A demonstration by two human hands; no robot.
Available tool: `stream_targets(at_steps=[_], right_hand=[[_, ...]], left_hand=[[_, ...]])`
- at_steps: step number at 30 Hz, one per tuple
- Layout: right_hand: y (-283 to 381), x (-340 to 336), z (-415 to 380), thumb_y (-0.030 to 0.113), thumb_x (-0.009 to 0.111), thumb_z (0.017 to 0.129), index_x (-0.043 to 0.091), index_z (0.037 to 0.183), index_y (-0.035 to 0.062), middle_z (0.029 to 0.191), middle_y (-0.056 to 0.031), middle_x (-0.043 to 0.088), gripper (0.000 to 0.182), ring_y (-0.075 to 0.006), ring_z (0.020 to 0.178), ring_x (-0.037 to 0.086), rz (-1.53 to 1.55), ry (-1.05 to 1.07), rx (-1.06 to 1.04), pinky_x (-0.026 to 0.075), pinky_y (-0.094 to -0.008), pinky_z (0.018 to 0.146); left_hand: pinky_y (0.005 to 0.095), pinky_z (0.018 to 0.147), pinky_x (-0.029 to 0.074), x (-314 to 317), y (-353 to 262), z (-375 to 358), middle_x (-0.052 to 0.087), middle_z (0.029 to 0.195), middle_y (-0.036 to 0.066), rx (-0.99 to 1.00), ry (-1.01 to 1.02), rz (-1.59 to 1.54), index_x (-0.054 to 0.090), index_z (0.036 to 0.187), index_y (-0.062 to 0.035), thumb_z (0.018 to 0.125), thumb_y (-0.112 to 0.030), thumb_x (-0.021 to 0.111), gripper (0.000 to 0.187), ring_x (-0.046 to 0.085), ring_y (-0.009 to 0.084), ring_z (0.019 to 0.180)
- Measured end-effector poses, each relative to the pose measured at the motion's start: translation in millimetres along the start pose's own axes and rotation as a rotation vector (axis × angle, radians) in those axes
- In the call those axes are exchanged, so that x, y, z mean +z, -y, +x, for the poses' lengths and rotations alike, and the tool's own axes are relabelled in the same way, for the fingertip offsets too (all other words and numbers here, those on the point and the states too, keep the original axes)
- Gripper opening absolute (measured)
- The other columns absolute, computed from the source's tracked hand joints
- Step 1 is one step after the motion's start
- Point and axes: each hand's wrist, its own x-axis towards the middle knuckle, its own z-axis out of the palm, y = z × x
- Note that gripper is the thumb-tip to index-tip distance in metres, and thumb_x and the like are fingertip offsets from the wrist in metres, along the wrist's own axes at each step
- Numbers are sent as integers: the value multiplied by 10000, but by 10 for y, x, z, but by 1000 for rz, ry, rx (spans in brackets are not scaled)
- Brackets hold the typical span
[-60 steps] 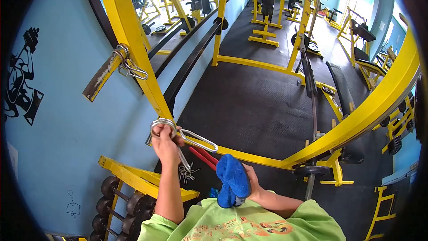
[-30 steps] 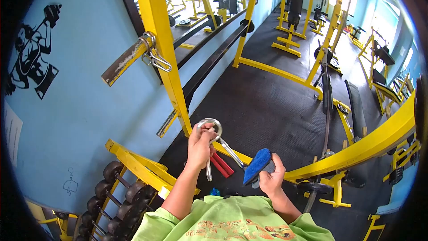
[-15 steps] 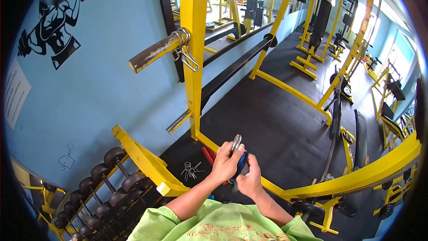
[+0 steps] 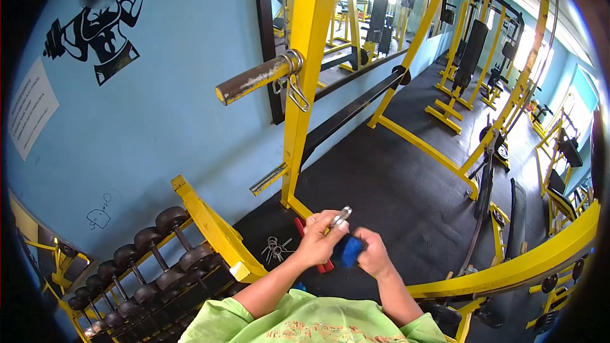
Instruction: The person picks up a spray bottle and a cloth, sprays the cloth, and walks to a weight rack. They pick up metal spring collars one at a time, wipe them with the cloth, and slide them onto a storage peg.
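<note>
Both my hands are in front of my green shirt, low in the middle of the view. My left hand [image 4: 319, 239] is closed round a shiny silver metal piece [image 4: 344, 215]; its rounded end sticks out past the thumb, and the rest is hidden in the fingers. A blue cloth [image 4: 351, 252] hangs from my right hand [image 4: 375, 253], whose fingers are closed on it, just right of my left hand. Several spring collars [image 4: 275, 249] lie on the floor left of my left forearm. Another spring collar [image 4: 295, 86] hangs on the rack's upper peg [image 4: 251, 80].
A yellow rack upright [image 4: 305, 89] stands ahead, beside the blue wall. Dumbbells [image 4: 147, 241] fill a sloped rack at lower left. A curved yellow bar [image 4: 508, 273] crosses at right. A red object [image 4: 323, 267] lies partly behind my left arm. Exercise machines [image 4: 473, 51] stand farther back.
My right hand has drawn slightly right, away from my left, and more of the blue cloth shows. The metal piece has tilted rightward in my left hand. The view has shifted left.
</note>
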Motion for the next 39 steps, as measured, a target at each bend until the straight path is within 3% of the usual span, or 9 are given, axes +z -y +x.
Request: stream_targets(at_steps=[3, 8, 15, 19, 21, 25, 32, 35, 39], right_hand=[[293, 24, -70, -40, 517, 631, 508, 942, 17, 819, 4, 544, 316, -79, 757, 504, 45, -79, -49, 423, -223, 724], [816, 63, 122, 78, 619, 656, 453, 1237, 29, 973, -24, 504, 606, -112, 890, 499, 241, 59, -140, 392, -223, 822], [1181, 762, 1064, 348, 787, 688, 545, 1166, -10, 885, -79, 580, 645, -158, 808, 563, -470, 49, -361, 464, -290, 769], [1404, 1216, 1565, 324, 783, 705, 581, 1121, -14, 899, -65, 597, 573, -103, 855, 548, -492, 22, -321, 458, -269, 791], [1498, 1363, 1756, 353, 766, 723, 591, 1078, -35, 933, -117, 646, 555, -169, 900, 600, -292, 115, -95, 469, -305, 819], [1368, 1574, 2088, 270, 745, 746, 614, 929, -6, 812, -49, 621, 357, -103, 738, 566, -117, 145, -59, 461, -250, 681], [1377, 2142, 1842, 136, 694, 759, 542, 701, 45, 588, -14, 547, 187, -63, 579, 517, -282, -299, -345, 427, -250, 526], [1215, 2255, 1966, 126, 687, 753, 546, 721, 43, 598, -102, 574, 166, -275, 552, 599, -530, -564, -527, 462, -349, 506], [1078, 2305, 2176, 161, 706, 740, 563, 783, 50, 683, -130, 598, 186, -355, 629, 593, -738, -695, -481, 480, -386, 539]], left_hand=[[267, 745, 435, -282, 73, 95, 601, 912, 50, -303, -129, -698, 602, 1031, -42, 928, -240, 540, 231, 546, 116, 777], [344, 757, 502, -953, 24, 325, 585, 817, 69, -95, -219, -789, 525, 922, -25, 940, -345, 504, 322, 592, 155, 816], [276, 550, 521, -1725, -285, 765, 571, 764, 67, 33, -167, -702, 459, 843, -59, 950, -424, 436, 381, 665, 220, 729], [281, 500, 508, -2163, -158, 1045, 562, 750, 48, 78, -91, -642, 465, 846, -59, 940, -462, 428, 415, 667, 217, 731], [314, 505, 528, -2395, -79, 1174, 562, 739, 64, 83, -70, -620, 469, 893, -64, 936, -459, 436, 399, 670, 292, 739], [282, 467, 501, -2714, -26, 1283, 562, 739, 63, 66, 1, -647, 471, 911, -71, 934, -485, 419, 418, 672, 274, 703], [278, 834, 413, -2757, -54, 1218, 542, 1078, 70, 308, 28, -394, 503, 1142, -24, 977, -460, 325, 499, 508, 125, 1005], [283, 862, 424, -2674, -138, 1078, 548, 1109, 58, 235, 43, -620, 473, 1217, -1, 984, -356, 393, 432, 519, 122, 1010], [261, 767, 504, -2550, -82, 1196, 621, 961, 65, 158, -181, -607, 504, 1173, 4, 925, -164, 556, 304, 617, 143, 874]])
